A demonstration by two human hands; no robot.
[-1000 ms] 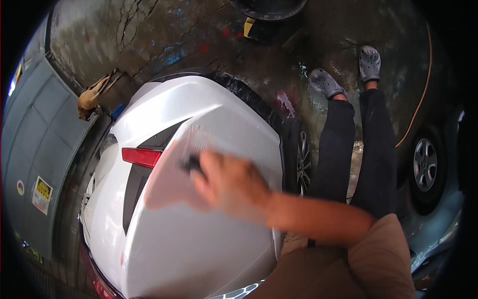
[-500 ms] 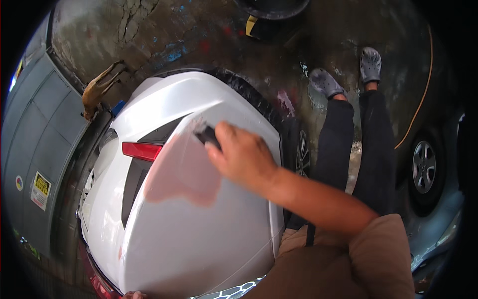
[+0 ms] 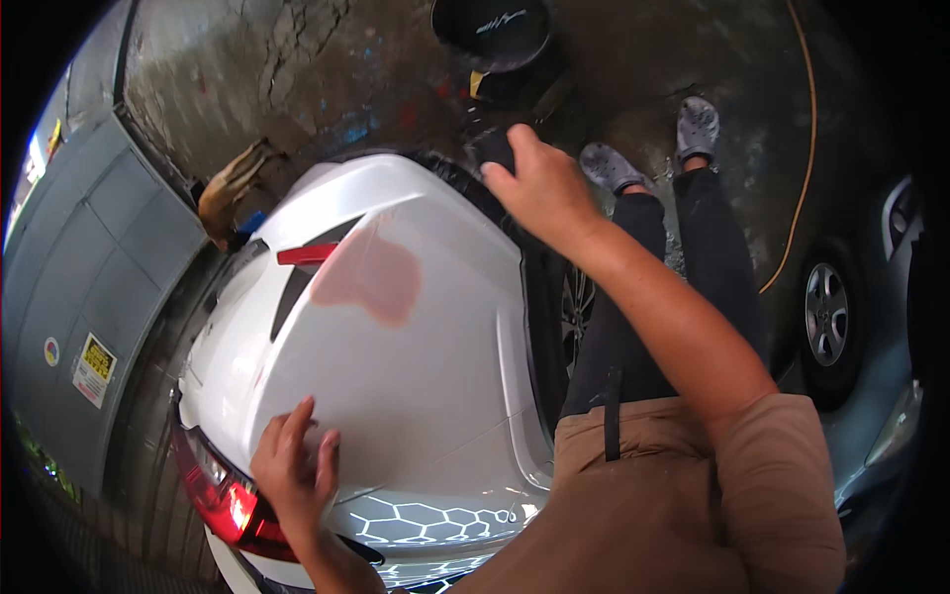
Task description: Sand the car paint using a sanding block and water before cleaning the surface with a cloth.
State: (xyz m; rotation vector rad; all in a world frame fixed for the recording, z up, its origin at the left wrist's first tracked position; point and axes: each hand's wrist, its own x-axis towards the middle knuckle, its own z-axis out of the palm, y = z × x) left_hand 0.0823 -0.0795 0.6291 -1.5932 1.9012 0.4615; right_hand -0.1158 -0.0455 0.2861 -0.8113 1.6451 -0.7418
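- A dark block (image 3: 494, 150) is gripped between the thumb and fingers of the right hand (image 3: 552, 193); its outline is dim against the wet floor (image 3: 633, 59).
- The right hand is held out past the edge of the white car (image 3: 435, 396), with the block at its left side.
- The left hand (image 3: 295, 463) is loosely opened, its fingers curved and thumb set apart; whether the car is touched by it cannot be told.
- Below and to the left of the right hand, a smooth pinkish patch (image 3: 371, 277) is seen on the car; it is placed above and to the right of the left hand.
- A red reflector (image 3: 307, 254) is set just beside the patch, above the left hand.
- Just below and to the left of the left hand, a red tail light (image 3: 233, 505) is seen; hexagonal reflections (image 3: 426, 520) are shown to that hand's right.
- Above the right hand, a black tub (image 3: 490, 35) is placed on the floor.
- Two grey clogs (image 3: 698, 129) are worn, to the right of the right hand.
- Farther right of that hand, an orange hose (image 3: 809, 148) is laid along the floor.
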